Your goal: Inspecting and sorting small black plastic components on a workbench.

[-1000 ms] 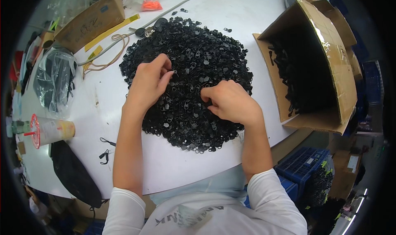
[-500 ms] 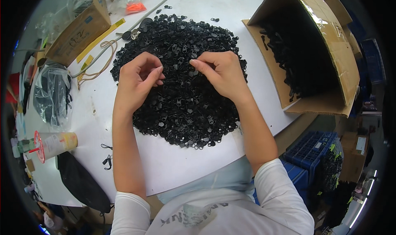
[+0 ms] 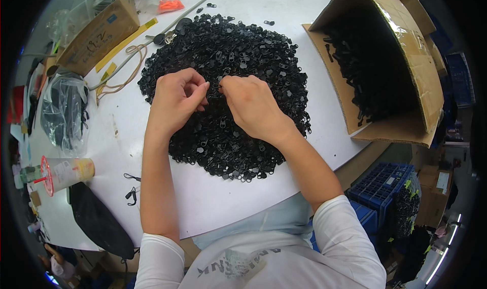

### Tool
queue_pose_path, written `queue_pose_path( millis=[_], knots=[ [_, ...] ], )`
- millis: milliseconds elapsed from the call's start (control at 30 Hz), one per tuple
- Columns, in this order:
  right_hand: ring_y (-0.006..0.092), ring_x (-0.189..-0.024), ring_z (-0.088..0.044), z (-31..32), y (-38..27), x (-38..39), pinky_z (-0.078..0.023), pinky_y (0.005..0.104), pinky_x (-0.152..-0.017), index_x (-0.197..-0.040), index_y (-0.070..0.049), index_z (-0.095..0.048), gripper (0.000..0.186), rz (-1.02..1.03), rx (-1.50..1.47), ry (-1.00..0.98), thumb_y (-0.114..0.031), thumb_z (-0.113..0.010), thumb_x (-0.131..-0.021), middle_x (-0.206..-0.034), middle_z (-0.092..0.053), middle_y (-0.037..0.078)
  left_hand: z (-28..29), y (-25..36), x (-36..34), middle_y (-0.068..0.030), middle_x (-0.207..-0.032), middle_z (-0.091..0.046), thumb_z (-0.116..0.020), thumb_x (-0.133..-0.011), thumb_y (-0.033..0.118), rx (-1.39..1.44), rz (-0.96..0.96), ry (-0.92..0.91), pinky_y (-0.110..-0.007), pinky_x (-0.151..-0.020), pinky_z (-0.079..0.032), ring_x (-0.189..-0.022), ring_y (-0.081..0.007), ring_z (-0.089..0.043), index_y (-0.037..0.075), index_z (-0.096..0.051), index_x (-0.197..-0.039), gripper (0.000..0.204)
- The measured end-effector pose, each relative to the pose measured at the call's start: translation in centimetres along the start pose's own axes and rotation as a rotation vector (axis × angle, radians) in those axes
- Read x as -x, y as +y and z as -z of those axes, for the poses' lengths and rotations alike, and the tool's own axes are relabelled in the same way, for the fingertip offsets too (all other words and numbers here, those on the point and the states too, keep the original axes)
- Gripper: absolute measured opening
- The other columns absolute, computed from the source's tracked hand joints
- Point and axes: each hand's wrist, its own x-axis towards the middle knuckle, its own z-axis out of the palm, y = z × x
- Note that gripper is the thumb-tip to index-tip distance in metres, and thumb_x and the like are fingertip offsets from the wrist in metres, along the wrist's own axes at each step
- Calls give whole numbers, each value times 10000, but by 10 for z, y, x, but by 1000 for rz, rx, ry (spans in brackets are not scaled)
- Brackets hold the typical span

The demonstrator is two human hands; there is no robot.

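A broad heap of small black zipper sliders [image 3: 243, 50] covers the middle of the white table [image 3: 213, 213]. Over its left part is my left hand [image 3: 180, 99], thumb and forefinger pinched and the other fingers curled. My right hand [image 3: 253, 106] hovers beside it above the heap, back turned up, fingers bent and pressed together near the left fingertips. A small gap separates the two hands. Whatever sits in either pinch is too small or hidden to make out.
At the right a tipped cardboard box [image 3: 428, 96] holds black pieces. On the left are a carton [image 3: 101, 40], keys [image 3: 165, 38], a plastic bag [image 3: 63, 111], a lidded cup [image 3: 68, 173] and a black pouch [image 3: 99, 223]. Blue crates [image 3: 380, 185] stand below the table's right edge.
My right hand has turned palm-down and come left, closer to my left hand. My left hand has shifted slightly to the right, still pinched.
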Motion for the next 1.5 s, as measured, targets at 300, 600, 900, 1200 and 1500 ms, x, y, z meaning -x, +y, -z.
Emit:
queue_pose_path(
  millis=[300, 600, 900, 1200, 1500],
  knots=[
    [229, -630, -590, -6, -1, -4, -422, 351, -631, -752, -88, -566, 83, 124, 242, 33, -94, -612, -821, -656, -573, 51, 2, -12, -1, -17, -580, -596, -652, -863, 117, -185, -113, 13, -203, -458, -461, -506, -64, -577, -3, -601, -746, 176],
    [232, -607, -564, -1, -10, 1, -397, 356, -598, -811, -57, -591, 39, 69, 279, 6, -73, -618, -833, -663, -549, 55, -19, -7, 2, -150, -600, -595, -629, -783, 58, -279, -328, 94, -330, -534, -480, -545, -276, -619, -22, -577, -751, 101],
    [250, -563, -510, -1, -10, -3, -384, 351, -551, -878, -23, -606, 125, 121, 215, 206, -71, -684, -794, -681, -556, 68, -6, -7, -1, -32, -550, -574, -531, -953, 228, 159, 64, -170, -229, -431, -426, -461, -76, -543, -9, -607, -756, 318],
    [213, -519, -505, 6, -9, -6, -374, 336, -507, -733, -49, -594, 149, 212, 79, 188, -51, -733, -681, -597, -519, 39, -17, -13, -3, -17, -559, -579, -585, -926, 160, 90, -201, 79, -220, -427, -405, -481, -54, -538, -8, -634, -733, 261],
    [239, -495, -466, 7, -2, -3, -345, 341, -491, -722, -36, -562, 142, 245, -22, 250, -62, -698, -753, -600, -500, 66, -17, -7, 0, -22, -739, -657, -626, -916, 129, 467, -198, -123, -186, -477, -404, -581, -43, -557, -1, -695, -904, 148]
  ],
)
